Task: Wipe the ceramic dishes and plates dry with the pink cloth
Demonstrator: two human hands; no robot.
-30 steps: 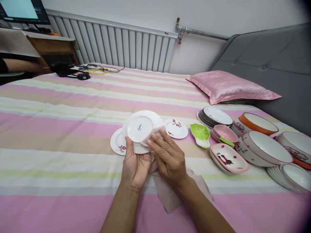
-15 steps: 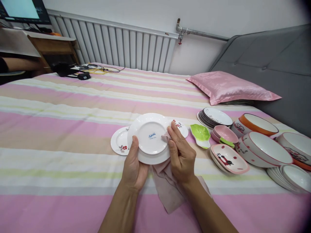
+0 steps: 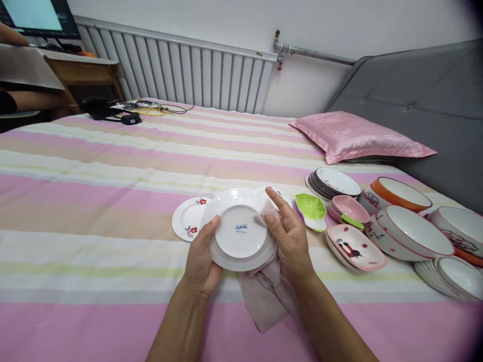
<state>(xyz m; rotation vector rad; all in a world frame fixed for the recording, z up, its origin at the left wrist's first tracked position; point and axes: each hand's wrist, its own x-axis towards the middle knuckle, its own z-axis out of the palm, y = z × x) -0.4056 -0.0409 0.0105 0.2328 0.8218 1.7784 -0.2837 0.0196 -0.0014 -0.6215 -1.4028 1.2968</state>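
A white plate [image 3: 242, 236] is held up over the bed with its underside and blue printed mark toward me. My left hand [image 3: 204, 254] grips its left rim, thumb on the underside and fingers behind. At the right rim, my right hand [image 3: 292, 241] is closed on a pale pink cloth [image 3: 264, 296], pressing a fold of it against the plate while the rest hangs below. The index finger points up, off the plate. Behind the held plate lie a flower-patterned plate [image 3: 184, 218] on the left and another patterned plate [image 3: 286, 197], mostly hidden, on the right.
To the right are a green leaf-shaped dish [image 3: 311, 208], stacked dark-edged plates [image 3: 335, 182], pink bowls [image 3: 350, 207], a square dish [image 3: 356, 246], large bowls [image 3: 411, 231] and small white bowls [image 3: 458, 274]. A pillow [image 3: 362, 136] lies behind; cables [image 3: 151, 108] and a person's leg are far left.
The plate has come slightly lower and nearer to me. My right hand has shifted a little right and its index finger has lifted away from the others. A person's arm now shows by the monitor.
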